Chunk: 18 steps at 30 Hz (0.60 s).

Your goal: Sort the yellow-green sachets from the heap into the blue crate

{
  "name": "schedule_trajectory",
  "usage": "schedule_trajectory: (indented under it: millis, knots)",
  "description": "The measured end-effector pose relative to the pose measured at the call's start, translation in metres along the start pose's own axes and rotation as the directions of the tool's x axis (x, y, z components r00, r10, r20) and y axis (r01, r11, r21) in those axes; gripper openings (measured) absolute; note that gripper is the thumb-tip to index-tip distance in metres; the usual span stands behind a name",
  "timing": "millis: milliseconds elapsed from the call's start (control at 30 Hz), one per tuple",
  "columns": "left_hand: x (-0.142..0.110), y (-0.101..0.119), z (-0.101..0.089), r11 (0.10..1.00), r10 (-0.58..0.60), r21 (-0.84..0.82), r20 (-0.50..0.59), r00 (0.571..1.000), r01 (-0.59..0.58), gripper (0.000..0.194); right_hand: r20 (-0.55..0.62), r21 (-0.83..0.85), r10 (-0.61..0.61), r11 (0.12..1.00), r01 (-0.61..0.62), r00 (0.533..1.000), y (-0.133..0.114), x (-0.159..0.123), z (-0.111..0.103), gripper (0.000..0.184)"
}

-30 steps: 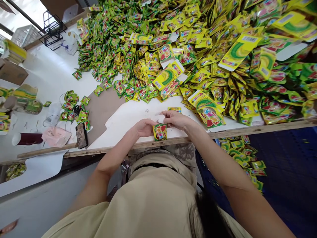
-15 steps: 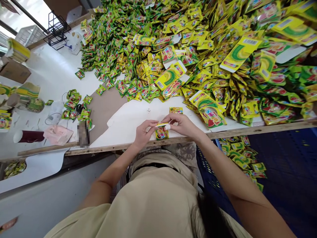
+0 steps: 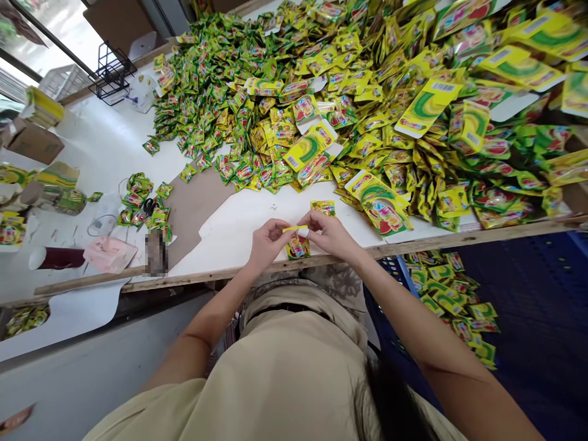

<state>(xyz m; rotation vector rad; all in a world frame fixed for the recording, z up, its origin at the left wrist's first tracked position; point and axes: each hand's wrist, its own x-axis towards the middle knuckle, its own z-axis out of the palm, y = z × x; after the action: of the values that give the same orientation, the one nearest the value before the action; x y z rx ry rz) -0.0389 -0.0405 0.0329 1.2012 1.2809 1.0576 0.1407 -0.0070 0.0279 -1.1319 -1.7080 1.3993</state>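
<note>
Between my two hands, close to the table's front edge, is a small printed candy box [image 3: 298, 246] in yellow and green. My left hand [image 3: 267, 242] pinches its upper left part, thumb against the box. The upper right part is gripped by my right hand [image 3: 327, 233], whose thumb has a white wrap on it. Just beyond my right fingers lies a yellow candy packet [image 3: 323, 206], partly hidden by them. To the right of it a larger flat candy box [image 3: 381, 205] leans on the heap.
A large heap of candy packets [image 3: 257, 122] covers the back and right of the white table [image 3: 248, 211]. Brown cardboard [image 3: 202, 199], scissors [image 3: 147, 207], a dark red cup [image 3: 57, 258] and a pink bag [image 3: 109, 253] lie left. A blue crate [image 3: 528, 294] with packets stands below right.
My fingers have closed in along the box's top edge, and its raised top flap now looks flatter. The view has shifted slightly.
</note>
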Motion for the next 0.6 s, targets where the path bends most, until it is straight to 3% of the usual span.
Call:
schedule_trajectory:
  millis: [133,233,467,600]
  knots:
    - [0.007,0.005,0.001,0.997,-0.053,-0.048,-0.008,0.999,0.053,0.026,0.003,0.17,0.106,0.98,-0.105,0.994,-0.002,0.007,0.002,0.031]
    - [0.01,0.005,0.0,0.994,-0.093,-0.052,0.0,0.996,0.093,0.024,0.001,0.164,0.135,0.977,-0.133,0.991,-0.001,0.011,-0.001,0.033]
    - [0.007,-0.006,-0.014,0.994,0.038,0.093,0.128,0.991,-0.05,0.028,0.043,0.018,-0.057,0.998,0.056,0.997,0.012,0.001,-0.011,0.019]
    - [0.003,-0.011,-0.013,0.992,0.061,0.103,0.112,0.992,-0.072,0.025,0.031,-0.021,-0.142,0.989,0.143,0.989,0.016,-0.005,-0.009,0.02]
